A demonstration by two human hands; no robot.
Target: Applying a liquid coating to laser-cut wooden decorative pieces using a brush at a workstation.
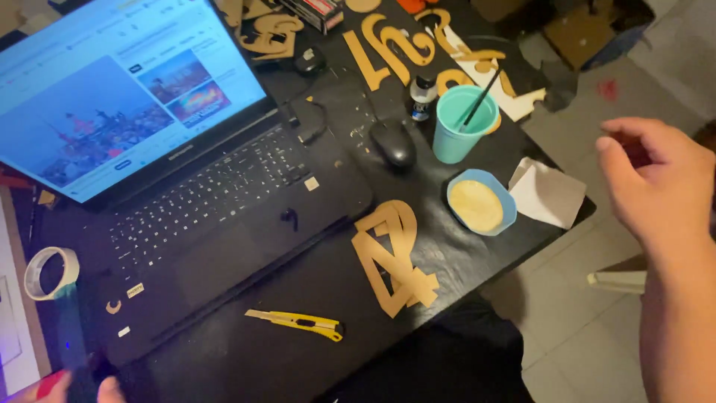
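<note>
The right hand (656,179), loosely curled and empty, hovers off the counter (298,366) edge, with the folded napkin (548,192) nearest to its left; the left hand (82,388) barely shows, grip unclear.

A black desk (246,366) is seen, and on it a black laptop (194,216) whose screen is lit in pale blue with a colourful picture. A yellow utility knife (298,322) with a black end is laid near tan cardboard number cutouts (395,257). More tan cutouts (388,48) are spread behind a black computer mouse (393,142). A teal cup (464,123), a blue bowl (482,203) filled with cream-yellow paste, and a white folded napkin (548,192) are shown. A roll of off-white tape (51,272) is seen at the left.
</note>
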